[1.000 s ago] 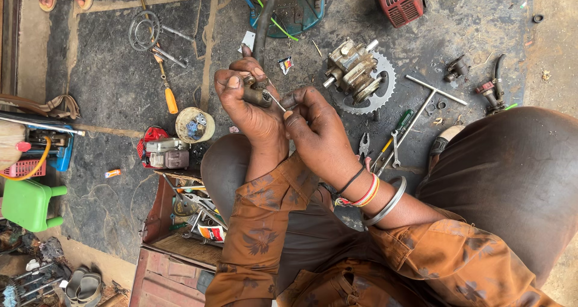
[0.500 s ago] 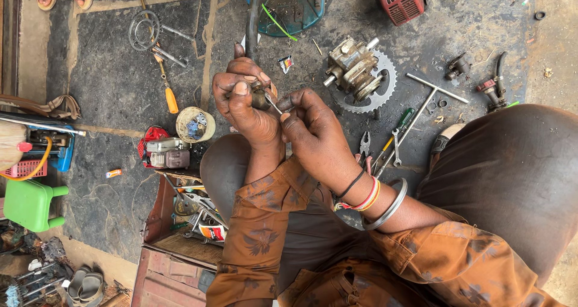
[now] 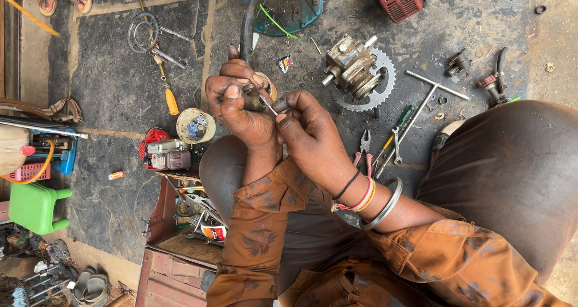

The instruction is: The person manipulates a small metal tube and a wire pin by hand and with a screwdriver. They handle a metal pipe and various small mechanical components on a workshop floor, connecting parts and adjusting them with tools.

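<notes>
L hand (image 3: 238, 105): fingers clamped round a small metal part (image 3: 253, 99), held above the floor (image 3: 108, 90), over the knee, approx. centre of view. R hand (image 3: 307, 129): fingers pinched together on a thin pin (image 3: 269, 106). Pin long axis runs diagonally, free end up-left toward the part, held end down-right in the R fingertips. Part lies up-left of the R fingers, touching or nearly touching the pin tip; contact can't be confirmed. R hand is the nearer to the pin; L hand only steadies the part. A dark hose (image 3: 248, 24) rises from behind the L hand toward the far edge of the floor. On floor, right of hands: sprocket assy (image 3: 361, 72), pliers (image 3: 365, 147), T-wrench (image 3: 421, 102). Left: screwdriver (image 3: 168, 93), tub (image 3: 195, 125).
</notes>
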